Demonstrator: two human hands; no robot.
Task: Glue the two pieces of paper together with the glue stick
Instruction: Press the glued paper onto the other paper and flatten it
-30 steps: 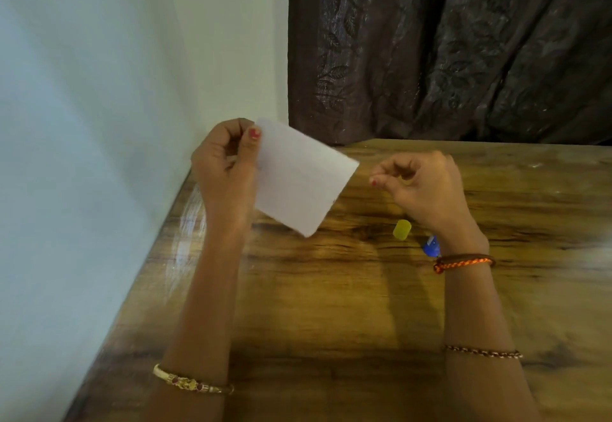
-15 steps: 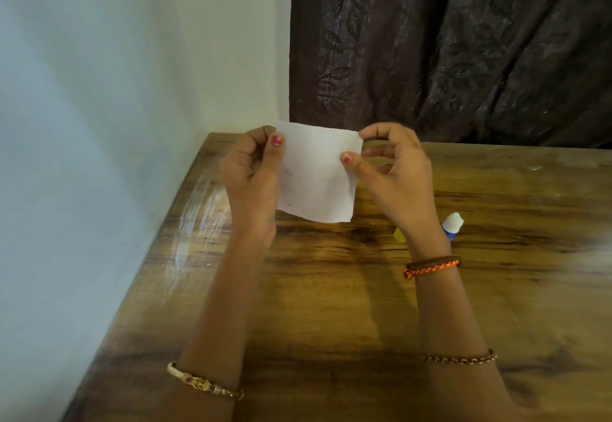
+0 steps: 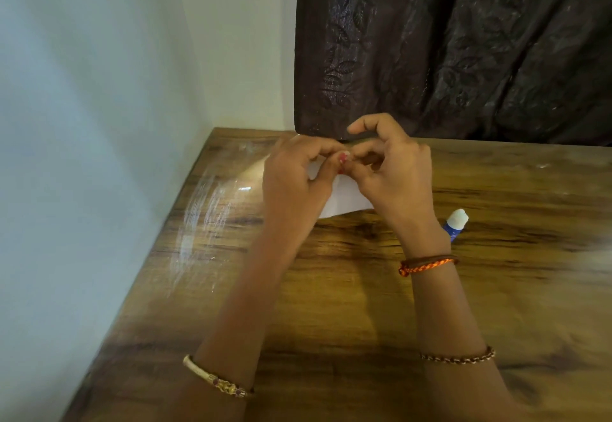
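paper pinched at its far edge

the paper (image 3: 344, 198) is held low over the surface (image 3: 331, 305), near its far edge, pinched between both thumbs and fingertips; the left hand (image 3: 294, 179) and right hand (image 3: 394, 173) are clamped on it, thumbs touching, probably to press a glued seam flat. the glue (image 3: 455, 224) lies uncapped just right of the right wrist, within easy reach.

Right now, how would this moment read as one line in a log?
left hand: pinching paper | right hand: pinching paper | paper: at table | glue stick: uncapped, lying on table
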